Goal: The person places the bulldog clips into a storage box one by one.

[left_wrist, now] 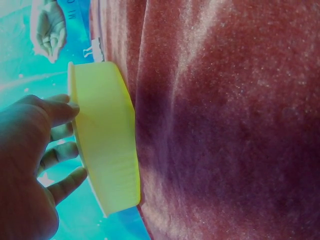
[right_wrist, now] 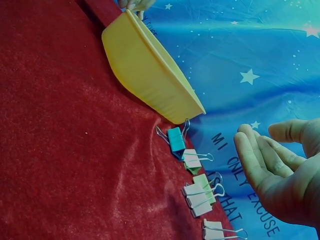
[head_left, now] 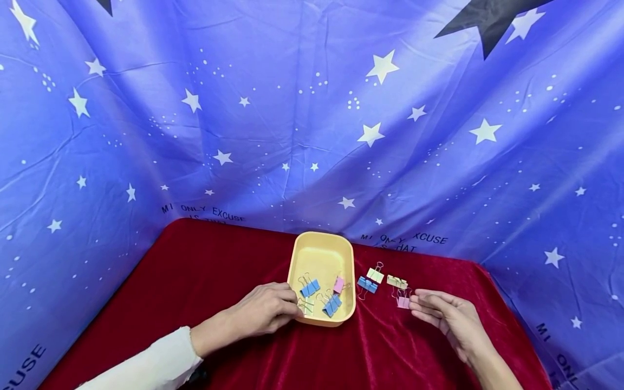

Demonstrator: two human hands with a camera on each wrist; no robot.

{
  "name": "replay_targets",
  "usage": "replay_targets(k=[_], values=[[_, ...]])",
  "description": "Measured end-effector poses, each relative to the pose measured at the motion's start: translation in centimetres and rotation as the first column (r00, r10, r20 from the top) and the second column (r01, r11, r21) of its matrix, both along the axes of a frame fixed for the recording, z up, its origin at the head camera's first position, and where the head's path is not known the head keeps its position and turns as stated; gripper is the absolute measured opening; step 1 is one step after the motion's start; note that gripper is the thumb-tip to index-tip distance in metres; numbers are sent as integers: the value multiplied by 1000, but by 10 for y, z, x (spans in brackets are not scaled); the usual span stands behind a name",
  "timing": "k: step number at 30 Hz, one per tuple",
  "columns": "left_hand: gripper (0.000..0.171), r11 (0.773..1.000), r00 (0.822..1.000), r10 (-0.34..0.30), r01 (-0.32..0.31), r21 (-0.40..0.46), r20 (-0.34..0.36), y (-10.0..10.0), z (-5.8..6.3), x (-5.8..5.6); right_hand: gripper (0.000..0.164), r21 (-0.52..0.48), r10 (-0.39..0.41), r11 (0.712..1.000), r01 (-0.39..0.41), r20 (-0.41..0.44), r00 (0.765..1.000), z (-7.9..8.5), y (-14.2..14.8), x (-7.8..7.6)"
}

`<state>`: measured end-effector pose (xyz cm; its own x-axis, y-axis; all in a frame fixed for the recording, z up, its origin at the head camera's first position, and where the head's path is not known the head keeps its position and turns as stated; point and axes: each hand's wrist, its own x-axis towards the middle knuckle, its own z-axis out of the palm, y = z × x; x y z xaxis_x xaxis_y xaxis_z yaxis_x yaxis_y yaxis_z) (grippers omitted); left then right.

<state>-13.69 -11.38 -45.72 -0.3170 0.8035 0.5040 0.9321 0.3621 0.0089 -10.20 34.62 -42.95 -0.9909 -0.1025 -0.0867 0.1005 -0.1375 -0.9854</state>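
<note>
My left hand (head_left: 270, 309) holds the near-left rim of a yellow plastic box (head_left: 352, 265); in the left wrist view its fingertips lie along the rim. Inside the box are two blue binder clips, one (head_left: 309, 288) farther back and one (head_left: 332, 306) nearer, a pink binder clip (head_left: 338, 284), and a pale green one (head_left: 305, 307) near the left fingers. My right hand (head_left: 450, 319) hovers with extended fingers and holds nothing. Its fingertips appear beside a pink binder clip (head_left: 403, 301) in the head view; the right wrist view shows them apart from the clips.
Right of the box, a blue clip (head_left: 368, 285), a pale yellow clip (head_left: 375, 274) and a tan-yellow clip (head_left: 397, 281) stand on the red velvet cloth (head_left: 234, 254). Another whitish clip (right_wrist: 214, 230) shows in the right wrist view. A blue star-print curtain (head_left: 292, 124) hangs behind.
</note>
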Motion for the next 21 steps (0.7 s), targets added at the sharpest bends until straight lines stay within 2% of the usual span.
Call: replay_targets(k=[13, 21], values=[[23, 1000, 1000, -1, 1, 3, -12, 1, -1, 2, 39, -26, -20, 999, 20, -12, 1000, 1, 14, 5], [22, 1000, 1000, 1, -1, 5, -24, 0, -2, 1, 42, -62, -5, 998, 3, -23, 1000, 2, 24, 6]])
